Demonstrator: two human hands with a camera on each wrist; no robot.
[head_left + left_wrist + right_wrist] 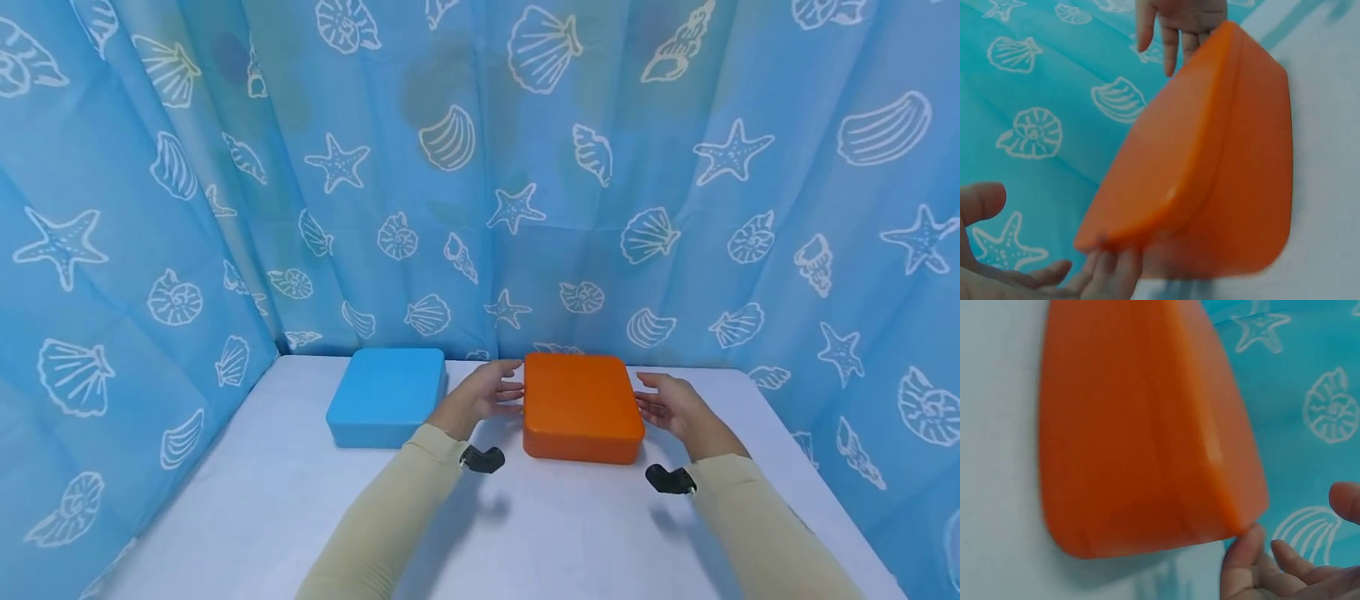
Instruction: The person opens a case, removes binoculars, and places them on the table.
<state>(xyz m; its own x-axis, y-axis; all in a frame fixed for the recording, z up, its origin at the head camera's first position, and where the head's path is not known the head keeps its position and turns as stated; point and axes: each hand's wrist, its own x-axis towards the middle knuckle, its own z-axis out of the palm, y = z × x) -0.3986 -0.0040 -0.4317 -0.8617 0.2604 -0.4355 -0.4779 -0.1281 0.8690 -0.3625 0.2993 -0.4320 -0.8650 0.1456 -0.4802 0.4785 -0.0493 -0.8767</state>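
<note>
An orange box (579,398) with rounded corners and a seam round its side sits on the white table, between both hands. My left hand (483,393) is at its left side, thumb held away and fingertips right at the wall, as the left wrist view shows. On the opposite side, my right hand (675,405) has its fingertips at the right wall, with the thumb apart from the box (1116,437). Neither hand curls round the box. A light blue box (390,387) of similar shape lies to the left, partly behind my left wrist.
The white table (247,500) reaches back to a blue curtain (480,208) with white shells and starfish. The curtain also runs along the table's left and right sides. A small black device (482,459) is worn on the left wrist, and another black device (670,479) on the right.
</note>
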